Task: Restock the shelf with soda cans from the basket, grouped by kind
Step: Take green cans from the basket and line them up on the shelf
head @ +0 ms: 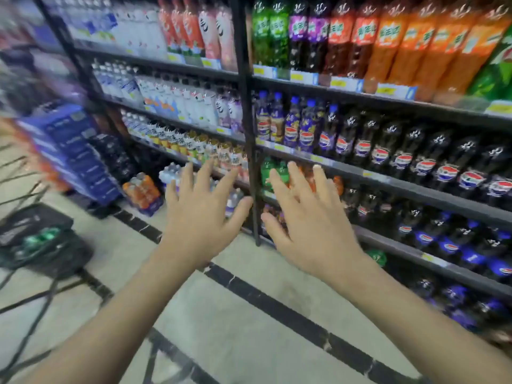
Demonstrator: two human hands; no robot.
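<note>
both hands are empty, the left hand and the right hand with fingers spread in front of the shelf. the cans, green and shiny, lie in the dark plastic basket on the floor, well apart. risk, i think: smooth round cans can slip or land in the wrong group, because the rows of glossy bottles look alike.

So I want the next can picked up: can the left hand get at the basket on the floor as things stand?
Probably yes. The left hand is open and holds nothing, and bare floor lies between it and the black basket low to its left. Nothing visible blocks the way, though it would have to swing down.
</note>
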